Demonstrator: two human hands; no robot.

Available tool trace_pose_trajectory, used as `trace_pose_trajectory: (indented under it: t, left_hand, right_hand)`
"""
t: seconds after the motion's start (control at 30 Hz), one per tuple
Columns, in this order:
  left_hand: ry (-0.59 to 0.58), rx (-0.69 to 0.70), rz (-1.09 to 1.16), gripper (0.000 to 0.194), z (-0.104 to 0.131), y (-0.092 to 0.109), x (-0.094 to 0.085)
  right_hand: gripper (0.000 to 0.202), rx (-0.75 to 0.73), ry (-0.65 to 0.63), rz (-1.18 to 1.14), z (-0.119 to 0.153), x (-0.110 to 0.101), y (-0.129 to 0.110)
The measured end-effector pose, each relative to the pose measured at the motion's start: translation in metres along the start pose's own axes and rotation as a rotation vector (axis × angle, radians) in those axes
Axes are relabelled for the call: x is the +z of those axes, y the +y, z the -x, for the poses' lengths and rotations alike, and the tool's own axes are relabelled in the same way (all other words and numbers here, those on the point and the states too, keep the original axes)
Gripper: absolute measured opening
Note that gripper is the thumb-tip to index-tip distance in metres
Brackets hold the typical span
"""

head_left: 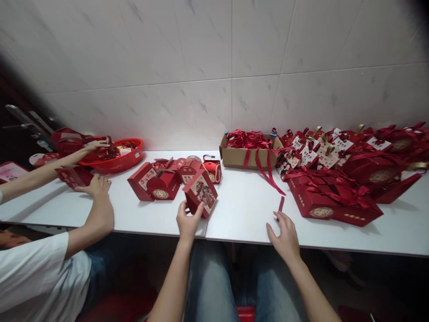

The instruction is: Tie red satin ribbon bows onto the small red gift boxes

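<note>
My left hand (188, 220) grips the lower left of a red box (205, 194) with a printed picture on its face, tilted above the table's front edge. Further right, my right hand (284, 235) is near the front edge, thumb spread from the fingers. A short dark red strip (280, 205) rises just beyond its fingertips; whether they touch it is unclear. Behind the held box stand several small red boxes (164, 184), one with a gold cord handle. Beyond my right hand, a loose ribbon (268, 178) hangs from a cardboard box (248, 158) full of red ribbons.
Large red boxes with bows (335, 199) and many tagged red boxes (321, 154) crowd the right side of the white table (239, 223). At the left, another person's hands (97, 185) hold a red box and reach into a red basin (125, 163). A tiled wall stands behind.
</note>
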State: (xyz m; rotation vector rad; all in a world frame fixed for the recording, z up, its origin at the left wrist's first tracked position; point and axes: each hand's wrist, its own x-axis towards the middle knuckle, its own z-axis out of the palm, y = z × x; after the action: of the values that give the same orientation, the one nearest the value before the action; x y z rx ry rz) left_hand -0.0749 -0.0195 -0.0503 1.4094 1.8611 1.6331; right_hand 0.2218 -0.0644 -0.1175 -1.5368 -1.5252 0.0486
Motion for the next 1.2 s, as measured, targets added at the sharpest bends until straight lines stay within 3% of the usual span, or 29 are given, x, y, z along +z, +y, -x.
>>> trace_pose_trajectory:
  t: [0.1, 0.17, 0.23, 0.33, 0.4, 0.5, 0.57, 0.63, 0.7, 0.8, 1.0, 1.1, 1.2]
  left_hand:
    - [-0.084, 0.073, -0.091, 0.057, 0.037, 0.018, 0.016]
    - [-0.33, 0.132, -0.038, 0.054, 0.059, 0.03, 0.021]
    - [-0.433, 0.152, 0.036, 0.038, 0.07, 0.039, 0.021]
    - [-0.285, 0.153, 0.062, 0.026, 0.059, 0.046, 0.019]
    - [-0.228, 0.119, 0.087, 0.034, 0.04, 0.047, 0.02]
    - [-0.434, 0.112, 0.208, 0.056, 0.013, 0.05, 0.027]
    - [-0.588, 0.128, 0.313, 0.06, 0.003, 0.053, 0.036]
    - [-0.653, 0.129, 0.404, 0.053, 0.0, 0.056, 0.044]
    - [-0.645, 0.134, 0.454, 0.045, 0.002, 0.057, 0.05]
    - [-0.598, 0.182, 0.457, 0.038, 0.008, 0.058, 0.054]
    - [-0.521, 0.224, 0.452, 0.018, 0.0, 0.059, 0.058]
    - [-0.476, 0.19, 0.45, 0.017, -0.016, 0.059, 0.068]
    - [-0.448, 0.169, 0.474, 0.014, -0.037, 0.055, 0.084]
  right_hand:
    - [0.032, -0.001, -0.065, -0.266, -0.003, -0.005, -0.024]
    - [0.047, -0.026, -0.179, -0.392, -0.009, -0.006, -0.043]
    - [0.069, -0.02, -0.253, -0.503, -0.018, -0.005, -0.061]
    - [0.079, 0.016, -0.252, -0.599, -0.039, 0.001, -0.078]
    - [0.075, 0.031, -0.155, -0.559, -0.055, 0.005, -0.082]
    - [0.075, 0.023, -0.064, -0.495, -0.079, 0.012, -0.077]
    - [0.067, 0.01, -0.187, -0.608, -0.091, 0.015, -0.07]
    - [0.05, 0.017, -0.337, -0.778, -0.098, 0.017, -0.064]
    - [0.034, 0.033, -0.379, -0.872, -0.1, 0.018, -0.061]
    - [0.018, 0.022, -0.328, -0.894, -0.098, 0.015, -0.062]
    - [0.02, 0.028, -0.313, -0.953, -0.1, 0.01, -0.073]
    - [0.013, 0.015, -0.293, -0.877, -0.114, 0.014, -0.077]
    - [0.018, -0.014, -0.364, -0.789, -0.134, 0.023, -0.074]
